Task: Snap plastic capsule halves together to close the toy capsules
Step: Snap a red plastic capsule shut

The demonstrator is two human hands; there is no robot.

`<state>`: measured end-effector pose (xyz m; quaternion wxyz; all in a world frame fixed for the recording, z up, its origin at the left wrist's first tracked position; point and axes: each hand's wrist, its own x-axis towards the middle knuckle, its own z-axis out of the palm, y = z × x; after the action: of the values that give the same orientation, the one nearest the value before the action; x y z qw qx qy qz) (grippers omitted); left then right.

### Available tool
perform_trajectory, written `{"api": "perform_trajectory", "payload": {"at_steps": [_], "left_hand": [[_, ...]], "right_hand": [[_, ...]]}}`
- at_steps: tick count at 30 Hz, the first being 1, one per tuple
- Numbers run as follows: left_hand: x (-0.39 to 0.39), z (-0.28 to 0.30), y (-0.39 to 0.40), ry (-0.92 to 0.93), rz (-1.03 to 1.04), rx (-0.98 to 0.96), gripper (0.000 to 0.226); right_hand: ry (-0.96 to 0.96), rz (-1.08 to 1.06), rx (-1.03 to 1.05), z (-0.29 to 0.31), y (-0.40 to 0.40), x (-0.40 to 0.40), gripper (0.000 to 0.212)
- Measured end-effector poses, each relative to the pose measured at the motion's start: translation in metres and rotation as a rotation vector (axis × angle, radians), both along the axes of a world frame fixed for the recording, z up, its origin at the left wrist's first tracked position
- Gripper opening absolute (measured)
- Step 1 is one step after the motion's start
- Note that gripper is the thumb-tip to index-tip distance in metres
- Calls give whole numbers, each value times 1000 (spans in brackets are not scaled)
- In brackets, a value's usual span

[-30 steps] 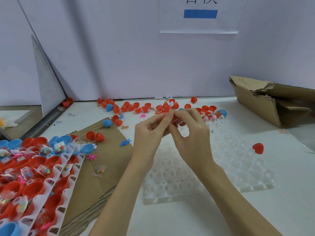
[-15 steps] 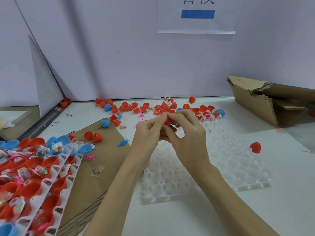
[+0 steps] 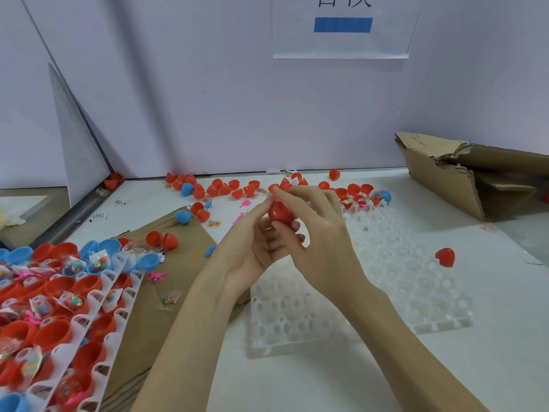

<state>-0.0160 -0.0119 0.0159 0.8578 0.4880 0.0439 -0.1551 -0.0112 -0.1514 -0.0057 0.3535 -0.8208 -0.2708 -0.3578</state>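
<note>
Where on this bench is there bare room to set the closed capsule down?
Bare table lies right of the white tray, around the lone red half, and in front of the tray. Crowded: the capsule halves by the wall and the filled trays at left.

Both forearms reach forward and converge, bare to the frame's lower edge. The left hand (image 3: pixel 252 251) is turned palm-up, its fingers curled upward against the red capsule (image 3: pixel 279 212). The right hand (image 3: pixel 320 233) arches over from the right, forefinger extended on top and thumb below, pinching the capsule.
</note>
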Motion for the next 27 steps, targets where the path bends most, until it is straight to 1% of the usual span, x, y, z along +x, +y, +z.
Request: {"api": "perform_trajectory", "payload": {"at_steps": [1, 3, 5, 6, 9, 12, 16, 20, 27], "left_hand": [[-1, 1, 2, 35, -34, -23, 47], [-2, 1, 6, 73, -81, -57, 47], [-2, 0, 9, 65, -119, -76, 47], [-3, 0, 10, 55, -134, -81, 47], [-3, -1, 12, 53, -176, -131, 47], [-3, 0, 13, 56, -209, -206, 48], [-5, 1, 11, 29, -204, -225, 47], [-6, 1, 8, 43, -164, -240, 46], [-6, 2, 7, 52, -153, -235, 45]], "right_hand": [[17, 21, -10, 0, 0, 0, 45], [165, 115, -8, 1, -3, 1, 52], [339, 197, 12, 3, -6, 1, 61], [355, 210, 17, 3, -6, 0, 61], [301, 232, 57, 4, -7, -1, 56], [305, 287, 179, 6, -3, -5, 52], [318, 320, 300, 8, 1, -9, 46], [313, 272, 307, 10, 0, -11, 45], [318, 275, 319, 15, -2, -16, 45]]}}
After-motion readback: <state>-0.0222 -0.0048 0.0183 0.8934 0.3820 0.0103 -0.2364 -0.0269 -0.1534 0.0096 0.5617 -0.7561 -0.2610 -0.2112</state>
